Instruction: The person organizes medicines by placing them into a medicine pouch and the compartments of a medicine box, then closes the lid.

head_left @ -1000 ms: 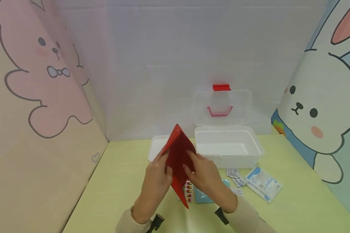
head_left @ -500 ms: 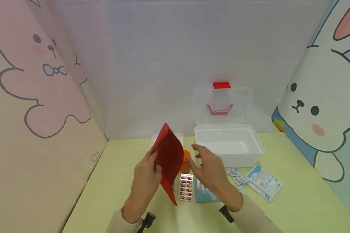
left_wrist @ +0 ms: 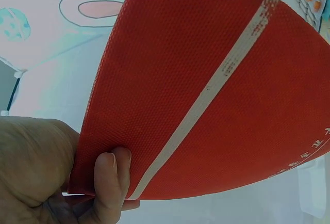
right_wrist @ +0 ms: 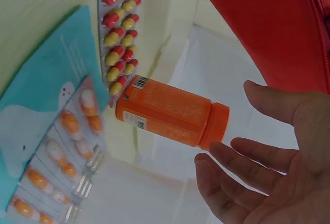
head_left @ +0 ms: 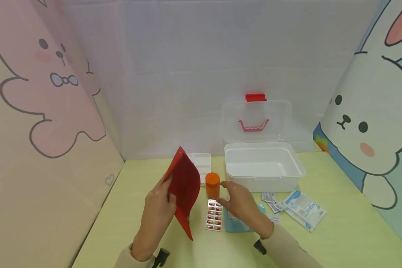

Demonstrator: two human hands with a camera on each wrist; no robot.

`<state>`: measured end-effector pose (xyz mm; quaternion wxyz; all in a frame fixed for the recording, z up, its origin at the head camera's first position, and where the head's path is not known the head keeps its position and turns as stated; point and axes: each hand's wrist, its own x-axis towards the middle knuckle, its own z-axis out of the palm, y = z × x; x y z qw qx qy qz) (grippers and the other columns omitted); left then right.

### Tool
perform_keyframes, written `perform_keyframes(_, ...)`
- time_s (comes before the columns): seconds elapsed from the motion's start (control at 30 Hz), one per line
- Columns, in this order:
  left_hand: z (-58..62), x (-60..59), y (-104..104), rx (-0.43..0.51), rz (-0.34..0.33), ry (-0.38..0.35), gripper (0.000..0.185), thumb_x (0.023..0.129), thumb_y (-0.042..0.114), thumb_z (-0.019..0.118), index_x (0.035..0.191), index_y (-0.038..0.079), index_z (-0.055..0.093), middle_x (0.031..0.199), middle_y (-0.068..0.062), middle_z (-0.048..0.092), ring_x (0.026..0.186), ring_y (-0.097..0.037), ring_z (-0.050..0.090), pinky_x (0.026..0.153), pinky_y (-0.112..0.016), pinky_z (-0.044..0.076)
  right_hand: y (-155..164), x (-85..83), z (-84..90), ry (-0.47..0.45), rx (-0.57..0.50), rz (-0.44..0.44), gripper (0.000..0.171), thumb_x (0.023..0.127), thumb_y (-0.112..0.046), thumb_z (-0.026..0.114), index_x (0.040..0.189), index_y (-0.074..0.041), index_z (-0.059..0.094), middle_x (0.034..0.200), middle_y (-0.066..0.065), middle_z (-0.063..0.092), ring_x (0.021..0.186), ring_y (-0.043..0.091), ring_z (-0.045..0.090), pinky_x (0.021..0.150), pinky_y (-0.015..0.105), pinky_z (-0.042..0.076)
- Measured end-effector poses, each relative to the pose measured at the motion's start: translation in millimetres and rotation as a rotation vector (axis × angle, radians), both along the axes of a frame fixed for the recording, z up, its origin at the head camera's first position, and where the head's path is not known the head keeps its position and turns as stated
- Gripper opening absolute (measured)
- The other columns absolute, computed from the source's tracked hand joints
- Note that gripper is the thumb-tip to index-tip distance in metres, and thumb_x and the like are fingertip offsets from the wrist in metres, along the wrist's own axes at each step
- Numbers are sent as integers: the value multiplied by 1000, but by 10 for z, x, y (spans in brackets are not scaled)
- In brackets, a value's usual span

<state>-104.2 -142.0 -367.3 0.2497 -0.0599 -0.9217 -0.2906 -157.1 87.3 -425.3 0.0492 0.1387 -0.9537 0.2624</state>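
Observation:
My left hand [head_left: 159, 204] grips a red zippered pouch [head_left: 187, 182] by its left side and holds it tilted above the table. In the left wrist view, fingers press against the red fabric beside a pale stripe. An orange bottle [head_left: 212, 187] with an orange cap stands upright on the table. Beside it, my right hand [head_left: 242, 204] has its fingers spread, holding nothing; in the right wrist view the fingertips are right by the cap. A red-and-yellow capsule blister pack [head_left: 214, 216] lies in front of the bottle. Orange-and-white blister pack [right_wrist: 62, 152] rests on a teal packet [right_wrist: 46, 79].
A white box [head_left: 266, 183] with its clear lid raised stands at the back right. Left of it is a white compartment tray [head_left: 203, 160], partly behind the pouch. White-and-blue packets [head_left: 305, 210] and small sachets [head_left: 269, 197] lie on the right.
My right hand has let go of the pouch and moved right, to the bottle's side. My left hand has carried the pouch left, uncovering the bottle and the capsule blister pack.

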Motion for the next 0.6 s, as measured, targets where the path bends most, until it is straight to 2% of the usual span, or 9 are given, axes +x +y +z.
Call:
perform_keyframes(0.2, -72, 19, -22, -7, 4, -51, 50, 81, -10, 60, 131, -2, 59, 121, -21, 65, 94, -34, 69, 68, -41, 61, -30, -98, -276, -134, 8, 7, 56, 79, -29, 81, 127, -5, 63, 125, 12, 67, 111, 33, 64, 94, 50, 52)
perform_keyframes(0.37, -138, 33, -24, -10, 6, -82, 51, 81, -9, 60, 132, -2, 58, 122, -21, 65, 94, -36, 69, 67, -41, 61, -59, -169, -486, -143, 55, 37, 56, 77, -29, 82, 123, -3, 64, 111, 13, 71, 94, 29, 65, 86, 46, 55)
perform_keyframes(0.6, -221, 23, -17, -14, -2, -78, 52, 80, -9, 61, 131, -2, 59, 122, -21, 65, 95, -36, 69, 70, -43, 61, -121, -230, -636, -147, 104, 38, 47, 74, -28, 85, 111, -4, 69, 88, 5, 66, 80, 21, 54, 73, 37, 52)
